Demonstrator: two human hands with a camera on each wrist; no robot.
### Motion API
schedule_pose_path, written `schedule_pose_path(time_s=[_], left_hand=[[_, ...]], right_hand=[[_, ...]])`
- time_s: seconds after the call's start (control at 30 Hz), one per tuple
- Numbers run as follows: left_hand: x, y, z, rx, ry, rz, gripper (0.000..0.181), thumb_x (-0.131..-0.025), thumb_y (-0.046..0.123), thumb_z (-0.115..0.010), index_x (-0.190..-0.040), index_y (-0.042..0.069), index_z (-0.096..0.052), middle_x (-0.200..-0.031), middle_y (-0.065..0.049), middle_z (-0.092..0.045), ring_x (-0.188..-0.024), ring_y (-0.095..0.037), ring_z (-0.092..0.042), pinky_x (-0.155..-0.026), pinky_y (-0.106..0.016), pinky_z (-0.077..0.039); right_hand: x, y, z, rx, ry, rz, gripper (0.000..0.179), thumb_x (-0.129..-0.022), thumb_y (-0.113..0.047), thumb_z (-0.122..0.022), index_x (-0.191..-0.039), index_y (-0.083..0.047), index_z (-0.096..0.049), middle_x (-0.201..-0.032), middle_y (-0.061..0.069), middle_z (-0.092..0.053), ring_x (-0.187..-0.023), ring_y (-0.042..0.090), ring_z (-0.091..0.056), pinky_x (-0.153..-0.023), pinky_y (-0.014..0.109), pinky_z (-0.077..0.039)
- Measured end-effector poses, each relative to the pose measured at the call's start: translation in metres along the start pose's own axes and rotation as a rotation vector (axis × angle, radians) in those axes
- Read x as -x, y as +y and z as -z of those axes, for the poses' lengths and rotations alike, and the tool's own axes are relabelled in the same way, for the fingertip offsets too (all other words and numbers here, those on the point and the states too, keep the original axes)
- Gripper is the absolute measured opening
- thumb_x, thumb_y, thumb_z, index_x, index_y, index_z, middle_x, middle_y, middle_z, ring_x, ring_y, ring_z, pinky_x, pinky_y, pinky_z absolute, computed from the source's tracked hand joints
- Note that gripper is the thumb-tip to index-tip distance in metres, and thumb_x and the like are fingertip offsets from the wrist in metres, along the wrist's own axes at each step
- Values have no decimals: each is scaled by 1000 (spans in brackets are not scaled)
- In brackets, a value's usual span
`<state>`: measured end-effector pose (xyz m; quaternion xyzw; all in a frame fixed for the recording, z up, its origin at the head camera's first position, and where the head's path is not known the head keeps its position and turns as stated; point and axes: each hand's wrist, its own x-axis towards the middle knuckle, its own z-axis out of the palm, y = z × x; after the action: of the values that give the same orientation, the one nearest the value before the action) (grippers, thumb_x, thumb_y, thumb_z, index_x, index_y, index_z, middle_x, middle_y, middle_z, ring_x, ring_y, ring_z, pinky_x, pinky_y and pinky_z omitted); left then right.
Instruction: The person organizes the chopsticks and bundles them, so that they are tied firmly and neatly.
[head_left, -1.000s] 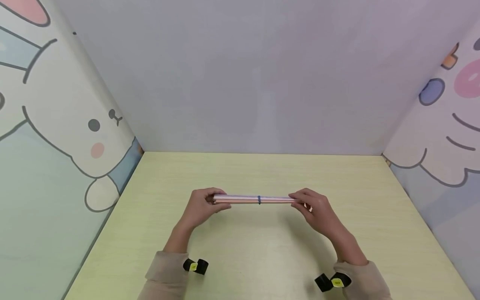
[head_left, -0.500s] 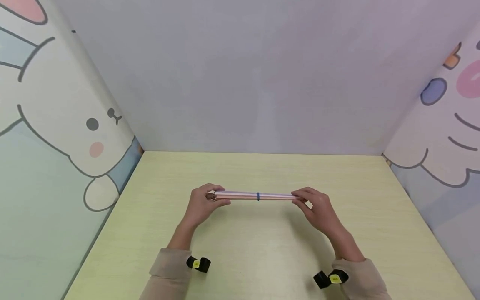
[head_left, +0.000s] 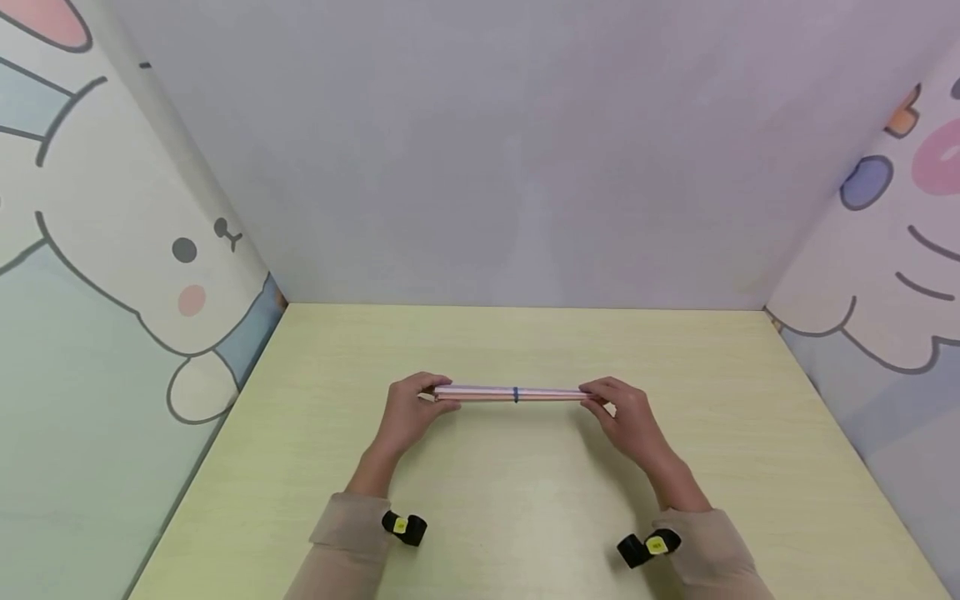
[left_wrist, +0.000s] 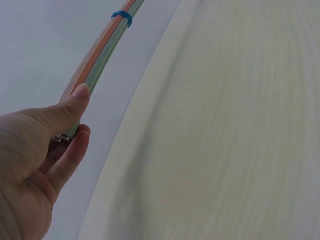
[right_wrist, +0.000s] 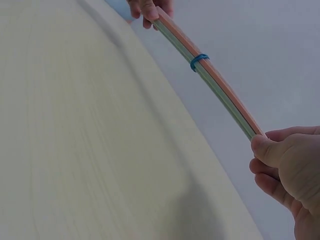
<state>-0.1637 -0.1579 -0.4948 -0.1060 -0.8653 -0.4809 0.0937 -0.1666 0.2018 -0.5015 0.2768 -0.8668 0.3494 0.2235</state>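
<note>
A slim bundle of pastel chopsticks [head_left: 480,393] lies level between both hands, raised over the table with its shadow below. Orange and green sticks show in the left wrist view, white and lilac ones from above. Round the bundle's middle is a blue rubber band [right_wrist: 199,62]. My left hand [head_left: 407,414] pinches the thicker left end, thumb on the near side, fingers behind; stick ends peek out past the thumb in the left wrist view. My right hand [head_left: 627,421] pinches the right end between thumb and fingers, covering the tips.
The pale wooden table [head_left: 517,500] spreads under both hands. A plain grey wall [head_left: 517,167] closes off the back, and panels with cartoon animals [head_left: 127,217] stand on both sides. Each cuff carries a small black wrist camera [head_left: 405,528].
Both forearms have drawn slightly inward. The bundle rose a little, then sank slightly, and its left end sits a bit farther right. Both hands keep their grip.
</note>
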Motion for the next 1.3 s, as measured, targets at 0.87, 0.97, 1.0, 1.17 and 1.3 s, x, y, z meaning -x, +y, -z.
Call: schedule_pose_path(time_s=[0.87,0.97,1.0,1.17,1.3], left_hand=[[-10,-19,-17,-231,21,18,36,-74,15,-89,-105,2,-76,-100,-8,-71,-91,-24,-67,-82,-40,-54],[-11,-21,-18,-238,8,36,36,-75,15,-88,-107,3,-76,-102,-8,-70,-94,-25,-67,-85,-41,-53],[-11,-21,-19,-242,2,42,35,-76,14,-87,-108,3,-76,-103,-8,-70,-95,-25,-67,-86,-41,-53],[-13,-22,-20,-264,-26,65,32,-82,10,-82,-113,3,-74,-108,-9,-69,-102,-28,-66,-91,-42,-52],[-14,-21,-20,-276,-43,75,31,-86,8,-79,-116,2,-73,-110,-10,-68,-104,-29,-66,-91,-42,-52]], right_hand=[[-5,15,-26,67,-115,-188,17,-85,3,-77,-101,0,-75,-94,11,-71,-81,23,-69,-70,38,-58],[-6,16,-28,72,-121,-196,17,-85,2,-77,-102,0,-75,-94,11,-71,-81,23,-69,-71,40,-58],[-6,17,-28,73,-123,-201,17,-85,2,-77,-102,0,-75,-94,11,-71,-81,23,-68,-70,40,-57],[-6,19,-31,77,-134,-223,16,-86,1,-76,-102,0,-75,-94,11,-71,-80,20,-66,-69,38,-54],[-6,19,-33,83,-145,-237,17,-86,1,-76,-103,0,-75,-94,10,-72,-79,19,-63,-69,38,-52]])
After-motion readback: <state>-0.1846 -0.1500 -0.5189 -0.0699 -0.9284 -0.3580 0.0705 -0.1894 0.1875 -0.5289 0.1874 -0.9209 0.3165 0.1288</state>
